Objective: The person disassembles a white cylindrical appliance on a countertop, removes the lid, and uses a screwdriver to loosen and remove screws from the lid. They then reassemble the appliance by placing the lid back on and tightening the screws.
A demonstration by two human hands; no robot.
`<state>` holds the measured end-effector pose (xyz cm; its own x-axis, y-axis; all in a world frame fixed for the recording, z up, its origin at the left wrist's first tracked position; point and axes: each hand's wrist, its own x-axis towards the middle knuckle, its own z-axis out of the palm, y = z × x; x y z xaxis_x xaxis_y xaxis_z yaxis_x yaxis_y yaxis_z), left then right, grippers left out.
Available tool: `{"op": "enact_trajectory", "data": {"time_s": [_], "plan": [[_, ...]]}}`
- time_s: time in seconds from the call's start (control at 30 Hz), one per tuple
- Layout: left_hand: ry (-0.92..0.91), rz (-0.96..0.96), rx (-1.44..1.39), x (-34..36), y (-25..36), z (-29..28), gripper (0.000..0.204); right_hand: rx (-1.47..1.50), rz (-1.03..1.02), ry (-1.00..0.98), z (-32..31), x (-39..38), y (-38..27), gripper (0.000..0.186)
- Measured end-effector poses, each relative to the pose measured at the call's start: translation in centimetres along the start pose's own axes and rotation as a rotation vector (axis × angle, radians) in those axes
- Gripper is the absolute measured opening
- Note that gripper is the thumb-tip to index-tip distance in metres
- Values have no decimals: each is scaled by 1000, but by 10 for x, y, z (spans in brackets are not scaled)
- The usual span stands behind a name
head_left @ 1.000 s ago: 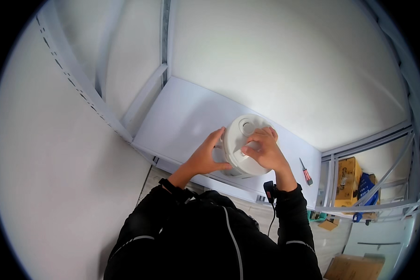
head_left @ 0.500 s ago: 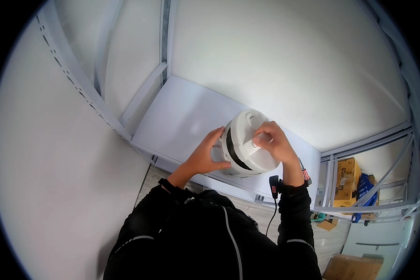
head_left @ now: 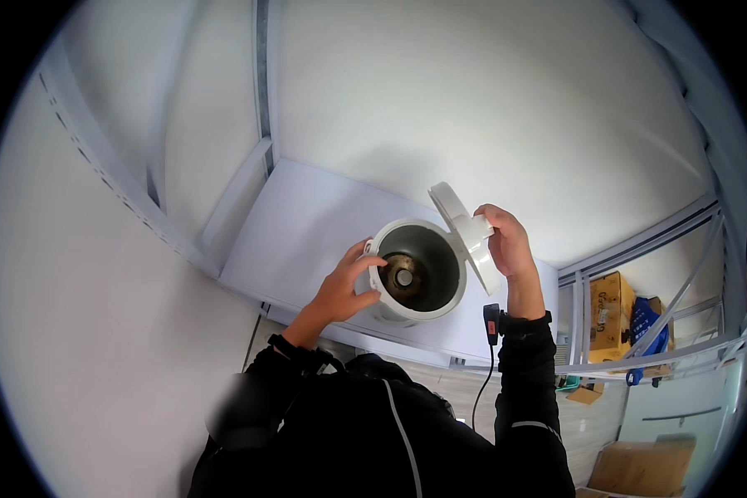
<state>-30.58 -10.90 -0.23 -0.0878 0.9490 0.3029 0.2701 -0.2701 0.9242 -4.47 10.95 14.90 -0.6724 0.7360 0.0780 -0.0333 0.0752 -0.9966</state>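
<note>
The white electric pot [head_left: 413, 280] stood on the white counter [head_left: 307, 224], close in front of the person. Its hinged lid [head_left: 465, 234] was swung up and tilted to the right. The right hand [head_left: 505, 242] gripped the lid's edge, fingers curled on it. The left hand [head_left: 346, 285] steadied the pot's wall, fingers pressed against the rim. The inside showed grey metal with a darker, stained disc at the bottom. A black cord [head_left: 487, 349] hung off the counter's edge. Judged step: opening and inspecting. Any further move called for a firm hold on the body, since the raised lid loaded the hinge.
</note>
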Motion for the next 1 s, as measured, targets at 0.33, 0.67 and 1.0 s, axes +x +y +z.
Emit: {"op": "enact_trajectory", "data": {"time_s": [0.33,0.67,1.0], "plan": [[98,-2,47,16,-1,8,51,609,218,267,-57,4,5,58],[96,-44,-36,22,-11,8,64,773,109,265,-71,-5,17,65],[92,-5,-56,19,-10,7,68,623,51,392,-76,-23,23,71]]}}
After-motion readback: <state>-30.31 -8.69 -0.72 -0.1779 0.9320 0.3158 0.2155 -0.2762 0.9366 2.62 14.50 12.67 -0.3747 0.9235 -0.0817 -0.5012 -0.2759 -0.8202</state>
